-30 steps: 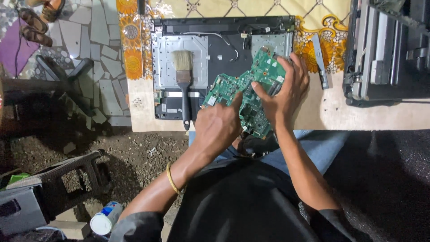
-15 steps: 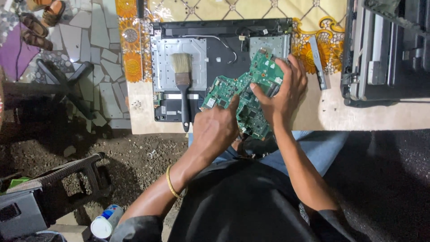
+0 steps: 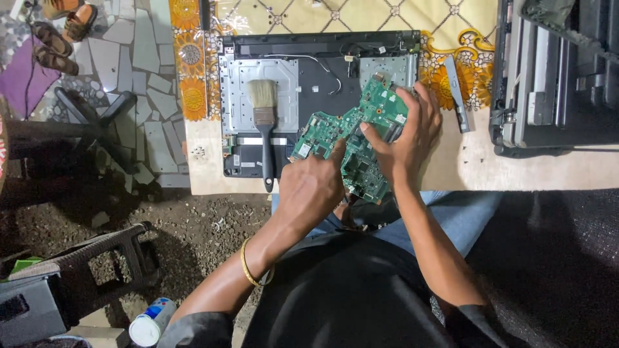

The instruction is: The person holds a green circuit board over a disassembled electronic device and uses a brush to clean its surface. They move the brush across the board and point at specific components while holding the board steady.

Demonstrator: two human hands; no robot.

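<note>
A paintbrush (image 3: 264, 122) lies on the opened laptop base (image 3: 309, 84).

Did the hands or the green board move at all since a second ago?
Hardly. The left hand and right hand keep holding the green circuit board over the opened black laptop base, in about the same spot. The black-handled paintbrush stayed lying on the base. Nothing was taken hold of or let go.

Bare table (image 3: 471, 167) lies open right of the 2 hands (left, the paintbrush (image 3: 264, 122) blocks the laptop base (image 3: 322, 77)).
</note>
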